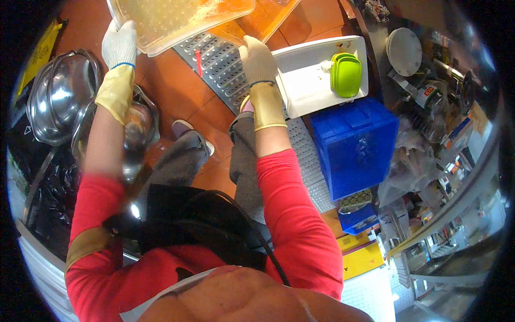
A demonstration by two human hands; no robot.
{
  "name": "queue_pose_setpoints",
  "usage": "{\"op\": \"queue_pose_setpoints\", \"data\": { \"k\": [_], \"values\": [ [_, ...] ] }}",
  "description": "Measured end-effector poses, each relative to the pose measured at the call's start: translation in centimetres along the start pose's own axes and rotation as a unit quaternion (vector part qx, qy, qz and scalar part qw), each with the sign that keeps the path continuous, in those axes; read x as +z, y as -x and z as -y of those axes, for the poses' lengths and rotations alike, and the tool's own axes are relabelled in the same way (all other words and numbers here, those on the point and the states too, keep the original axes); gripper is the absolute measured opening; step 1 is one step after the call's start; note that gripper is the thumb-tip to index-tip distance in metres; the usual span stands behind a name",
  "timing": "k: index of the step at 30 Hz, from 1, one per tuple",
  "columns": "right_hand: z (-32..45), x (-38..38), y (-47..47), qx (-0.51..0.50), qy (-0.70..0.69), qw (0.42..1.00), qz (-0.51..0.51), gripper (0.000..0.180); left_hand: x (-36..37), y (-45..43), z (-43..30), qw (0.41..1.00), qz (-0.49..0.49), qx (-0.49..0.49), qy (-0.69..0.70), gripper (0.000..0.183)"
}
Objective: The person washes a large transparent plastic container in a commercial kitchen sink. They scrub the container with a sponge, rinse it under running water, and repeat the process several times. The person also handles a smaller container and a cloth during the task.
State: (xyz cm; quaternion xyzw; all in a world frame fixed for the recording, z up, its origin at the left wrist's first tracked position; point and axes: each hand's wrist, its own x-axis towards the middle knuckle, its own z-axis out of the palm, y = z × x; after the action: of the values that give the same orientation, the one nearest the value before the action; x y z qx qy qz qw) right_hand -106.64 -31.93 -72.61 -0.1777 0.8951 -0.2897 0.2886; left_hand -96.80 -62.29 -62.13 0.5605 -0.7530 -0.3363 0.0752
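My left hand (120, 44), in a white knit glove over a yellow rubber one, grips the corner of a translucent plastic tray (181, 24) at the top of the view. A second shallow translucent container (261, 20), smeared orange, lies partly under it. My right hand (259, 60), gloved the same way, is closed on that container's near corner; its fingertips are partly hidden. Just right of my right hand is a white rectangular tub (305, 80) with food bits in it and a stack of green plastic trays (348, 76) at its far side.
Perforated metal grating (217, 60) crosses the orange tile floor (173, 76). Large shiny metal bowls or lids (66, 96) stand at left. A blue plastic crate (354, 149) is at right, near plastic bags (414, 153). Round white plates (404, 51) lie at upper right.
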Motion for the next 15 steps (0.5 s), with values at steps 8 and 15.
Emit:
{"op": "queue_pose_setpoints", "data": {
  "k": [8,15],
  "values": [
    [3.1,0.4,1.3,-0.002,0.001,1.000,0.029,0.043,0.9,-1.1,-3.0,0.970,-0.084,0.168,-0.155,0.056],
    [5.2,4.2,0.7,-0.051,-0.182,0.980,-0.060,0.045,2.6,-0.8,-3.4,0.947,-0.107,0.297,-0.061,0.052]
  ]
}}
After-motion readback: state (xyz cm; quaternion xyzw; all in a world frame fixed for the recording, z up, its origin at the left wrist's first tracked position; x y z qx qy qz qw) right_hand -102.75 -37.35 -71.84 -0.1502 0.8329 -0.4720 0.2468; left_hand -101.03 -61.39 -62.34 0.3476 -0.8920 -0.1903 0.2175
